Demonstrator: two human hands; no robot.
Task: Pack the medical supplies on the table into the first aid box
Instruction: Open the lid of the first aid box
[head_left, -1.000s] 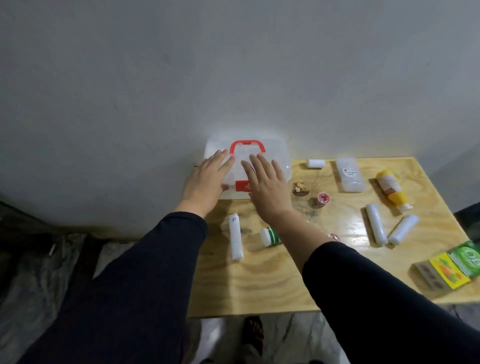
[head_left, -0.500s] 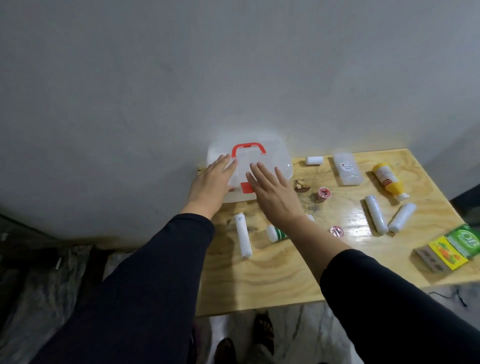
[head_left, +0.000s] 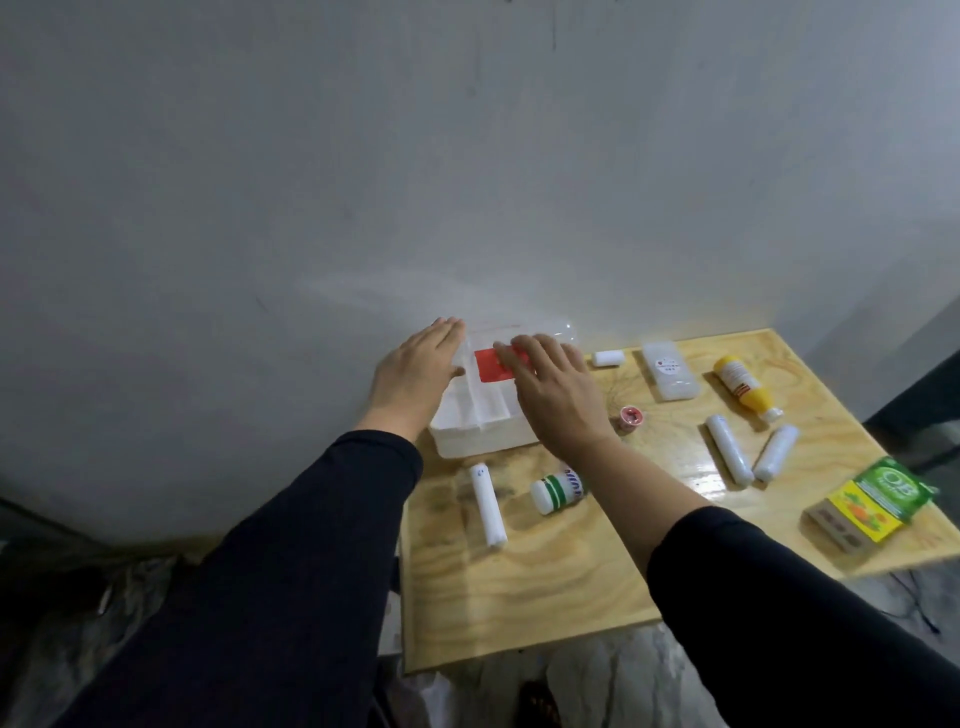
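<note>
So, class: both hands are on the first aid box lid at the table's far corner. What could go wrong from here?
1. The first aid box sits at the table's far left corner; pushing on its lid might slide it off the edge.
2. The right hand's forearm hangs over the green-striped bottle, lying on its side; lowering the arm could set it rolling.

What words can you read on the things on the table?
"OB" on the green box.
Green letters on the white bottle: partly hidden, unreadable.
Yellow bottle label: too small.
Clear case sticker: too small.
First aid box red label: blurred.
</note>
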